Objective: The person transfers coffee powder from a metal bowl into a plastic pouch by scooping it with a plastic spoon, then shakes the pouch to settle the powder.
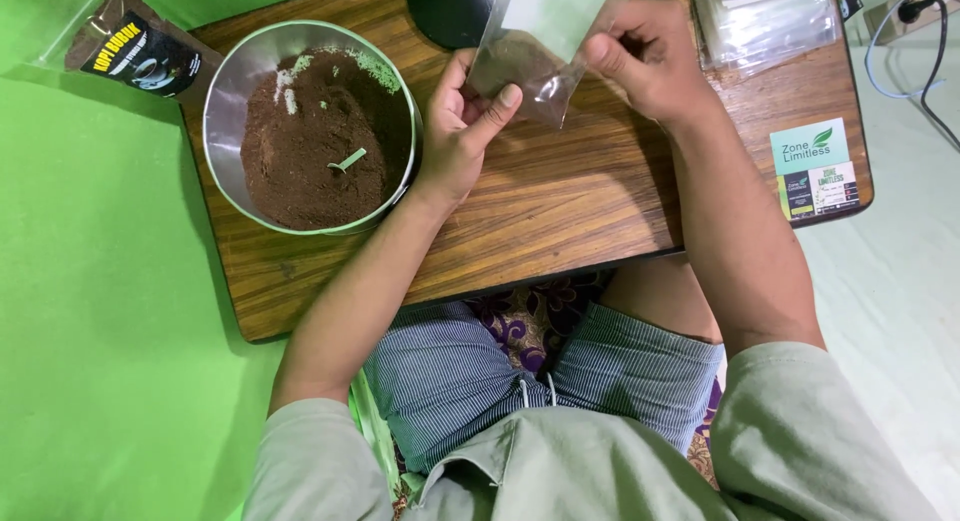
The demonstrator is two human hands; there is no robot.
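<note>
Holding a small clear pouch [535,51] with both hands, I am above the far middle of the wooden table [560,211], and I judge the step in hand is the settling or closing of a filled pouch. The lower part of the pouch is dark with brown powder, the upper part looks pale and empty. My left hand [462,131] supports it from the side: the thumb lies across the lower front of the pouch and the other fingers are curled behind it, so it is a pinch on the bottom corner. My right hand [650,61] grips the right edge higher up, the fingers bent and pressed together on the plastic; I cannot tell exactly how the fingertips meet, because the hand hides them.

Just beside the left hand stands a round metal bowl [232,101] with a green rim, more than half full of the same brown powder [300,151], and a small green scoop handle [348,162] sticks out of it. A printed dark sachet [140,53] lies at the far left corner. A stack of empty clear pouches [765,21] is at the far right, and a printed card [815,169] near the right edge.

In my judgement the next move needs the pouch kept upright, so the powder stays low, and the open top flattened evenly before any closing.
</note>
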